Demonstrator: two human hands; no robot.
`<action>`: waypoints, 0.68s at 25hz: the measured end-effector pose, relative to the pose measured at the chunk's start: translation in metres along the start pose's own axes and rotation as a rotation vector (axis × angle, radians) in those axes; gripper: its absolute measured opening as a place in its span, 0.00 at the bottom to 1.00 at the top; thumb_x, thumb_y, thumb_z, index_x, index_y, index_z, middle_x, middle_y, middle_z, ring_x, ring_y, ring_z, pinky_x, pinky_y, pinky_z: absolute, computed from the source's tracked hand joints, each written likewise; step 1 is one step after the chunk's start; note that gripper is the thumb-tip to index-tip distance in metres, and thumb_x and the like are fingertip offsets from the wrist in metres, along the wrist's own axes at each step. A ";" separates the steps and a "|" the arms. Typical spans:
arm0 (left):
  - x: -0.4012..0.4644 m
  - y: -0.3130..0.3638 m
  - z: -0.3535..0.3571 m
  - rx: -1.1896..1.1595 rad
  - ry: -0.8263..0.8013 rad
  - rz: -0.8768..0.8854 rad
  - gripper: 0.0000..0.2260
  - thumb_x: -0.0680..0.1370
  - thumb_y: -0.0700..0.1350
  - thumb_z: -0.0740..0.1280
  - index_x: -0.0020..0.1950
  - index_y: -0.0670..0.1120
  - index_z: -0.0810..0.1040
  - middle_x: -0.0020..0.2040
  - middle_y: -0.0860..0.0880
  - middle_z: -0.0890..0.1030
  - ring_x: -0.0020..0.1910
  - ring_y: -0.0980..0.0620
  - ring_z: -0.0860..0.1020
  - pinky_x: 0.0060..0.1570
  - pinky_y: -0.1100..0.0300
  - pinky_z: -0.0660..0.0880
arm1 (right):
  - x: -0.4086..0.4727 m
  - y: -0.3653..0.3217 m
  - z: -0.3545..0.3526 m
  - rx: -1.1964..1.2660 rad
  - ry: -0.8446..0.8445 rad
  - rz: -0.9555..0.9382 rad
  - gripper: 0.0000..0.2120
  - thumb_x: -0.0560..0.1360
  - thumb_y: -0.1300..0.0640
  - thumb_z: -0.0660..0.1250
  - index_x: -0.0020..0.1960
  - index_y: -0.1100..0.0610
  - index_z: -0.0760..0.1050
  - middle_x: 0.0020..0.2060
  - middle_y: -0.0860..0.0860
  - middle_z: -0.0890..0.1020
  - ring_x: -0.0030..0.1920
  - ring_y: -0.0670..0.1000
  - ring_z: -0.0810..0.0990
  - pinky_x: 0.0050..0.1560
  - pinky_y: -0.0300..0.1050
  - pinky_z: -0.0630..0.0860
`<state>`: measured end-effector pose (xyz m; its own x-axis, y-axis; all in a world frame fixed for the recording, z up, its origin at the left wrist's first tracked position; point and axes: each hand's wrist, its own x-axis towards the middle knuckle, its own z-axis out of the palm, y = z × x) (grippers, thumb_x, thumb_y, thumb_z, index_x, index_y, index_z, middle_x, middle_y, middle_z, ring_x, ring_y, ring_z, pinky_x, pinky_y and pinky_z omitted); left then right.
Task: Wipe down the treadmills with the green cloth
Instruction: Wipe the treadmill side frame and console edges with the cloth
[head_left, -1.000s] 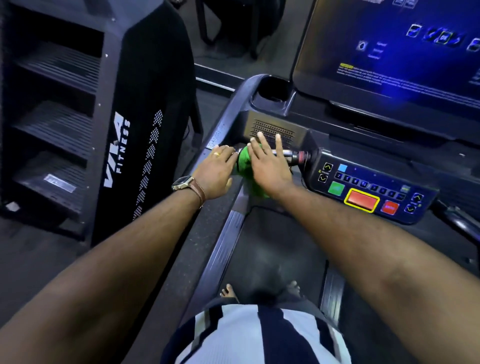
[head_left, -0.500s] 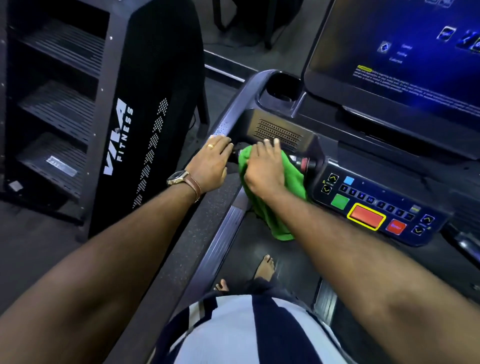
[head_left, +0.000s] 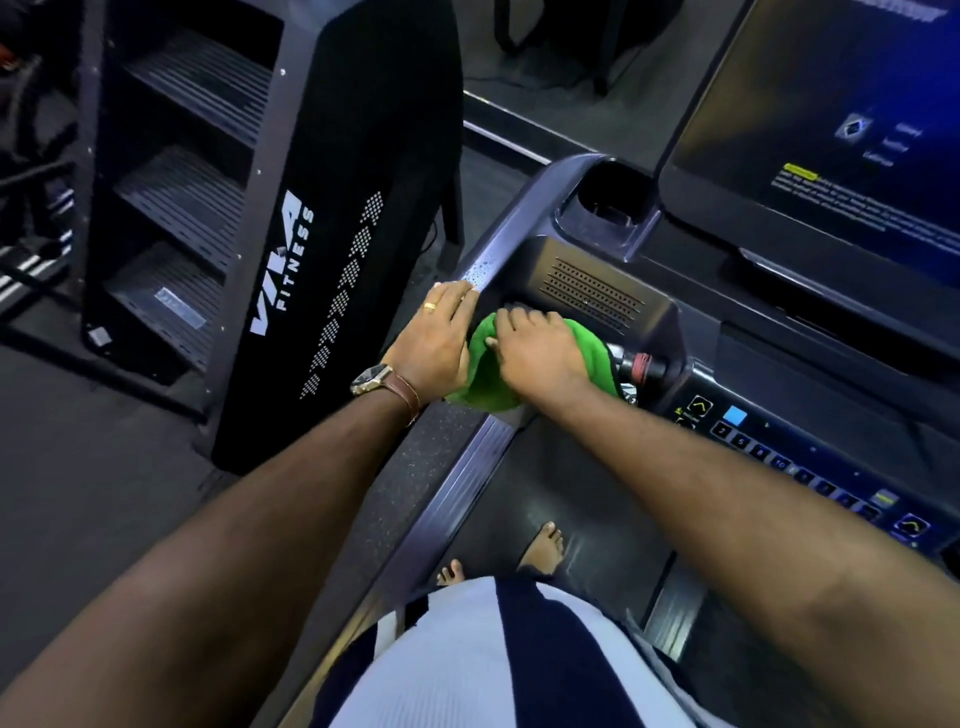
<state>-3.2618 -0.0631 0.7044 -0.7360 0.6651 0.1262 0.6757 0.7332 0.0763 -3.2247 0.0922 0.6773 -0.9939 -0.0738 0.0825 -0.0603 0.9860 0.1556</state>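
Observation:
The green cloth (head_left: 485, 371) is bunched over the treadmill's front handlebar (head_left: 649, 366), just left of the button console (head_left: 810, 467). My right hand (head_left: 537, 351) presses down on the cloth with its fingers curled over it. My left hand (head_left: 434, 340), with a ring and a wristwatch, rests on the treadmill's left side rail (head_left: 483, 270), touching the cloth's left edge. Water droplets speckle the rail just beyond its fingers. The part of the bar under the cloth is hidden.
A black stair-climber machine (head_left: 291, 249) with metal steps stands close on the left. The treadmill's lit screen (head_left: 831, 119) rises at the upper right, with a cup holder (head_left: 608, 208) beside it. My bare feet (head_left: 543, 540) stand on the belt below.
The cloth, hanging loose below my right hand half a second ago, is now gathered up under it. My right hand has shifted slightly left along the bar. The left hand has stayed on the rail.

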 end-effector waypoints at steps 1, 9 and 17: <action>0.000 -0.001 0.000 -0.021 0.008 -0.015 0.30 0.65 0.38 0.67 0.66 0.32 0.69 0.63 0.34 0.72 0.62 0.37 0.69 0.71 0.49 0.60 | -0.004 0.005 -0.002 0.036 -0.050 0.097 0.18 0.78 0.48 0.55 0.51 0.59 0.78 0.42 0.57 0.83 0.41 0.58 0.81 0.44 0.51 0.72; 0.003 -0.002 0.006 -0.045 0.013 -0.019 0.26 0.67 0.37 0.62 0.64 0.31 0.70 0.61 0.35 0.72 0.59 0.36 0.71 0.68 0.52 0.60 | 0.029 0.004 -0.030 0.267 -0.324 0.154 0.17 0.79 0.54 0.54 0.57 0.56 0.79 0.54 0.55 0.83 0.53 0.60 0.82 0.50 0.51 0.74; 0.000 -0.004 0.007 -0.097 0.048 -0.076 0.26 0.67 0.35 0.65 0.65 0.33 0.69 0.62 0.36 0.71 0.62 0.39 0.69 0.69 0.56 0.58 | -0.060 0.065 -0.009 -0.032 -0.058 0.340 0.20 0.79 0.45 0.54 0.46 0.59 0.77 0.41 0.60 0.82 0.40 0.60 0.79 0.43 0.52 0.71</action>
<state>-3.2647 -0.0649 0.6972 -0.7840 0.5989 0.1632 0.6206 0.7627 0.1822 -3.1682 0.1593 0.6911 -0.9603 0.2673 0.0794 0.2770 0.9475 0.1598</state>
